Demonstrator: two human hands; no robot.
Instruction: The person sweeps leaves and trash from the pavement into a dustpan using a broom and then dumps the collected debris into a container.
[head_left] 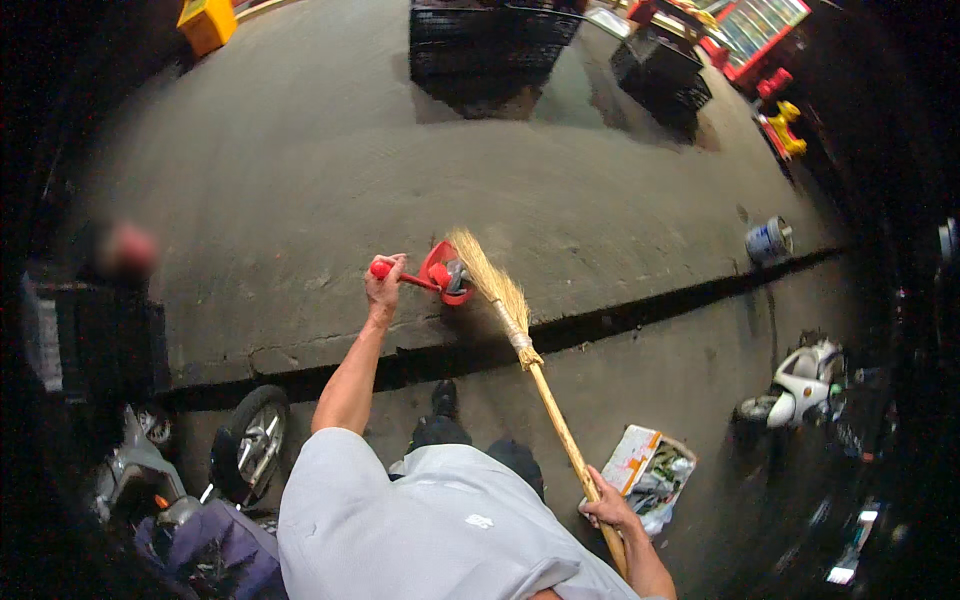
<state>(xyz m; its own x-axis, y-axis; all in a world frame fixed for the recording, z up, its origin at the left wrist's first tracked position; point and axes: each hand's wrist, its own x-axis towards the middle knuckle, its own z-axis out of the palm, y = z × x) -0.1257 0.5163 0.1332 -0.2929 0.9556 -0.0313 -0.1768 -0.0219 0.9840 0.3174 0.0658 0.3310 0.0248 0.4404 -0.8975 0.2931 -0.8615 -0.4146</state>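
My left hand (386, 284) is closed round the handle of a red dustpan (440, 256), held out in front of me over the concrete near a raised edge. In its pan lie some grey and red scraps that I cannot make out clearly. My right hand (606, 503) grips the wooden stick of a straw broom (490, 272), low on the right. The broom slants up to the left, and its bristles are beside the dustpan's right side. Whether the bristles touch the pan is hard to tell.
A dark step edge (640, 312) crosses the ground. Near my right hand stands a box of litter (660, 470). A motorcycle wheel (262, 432) is at left, a white scooter (805, 385) and a bucket (769, 241) at right. Black crates (490, 45) stand ahead.
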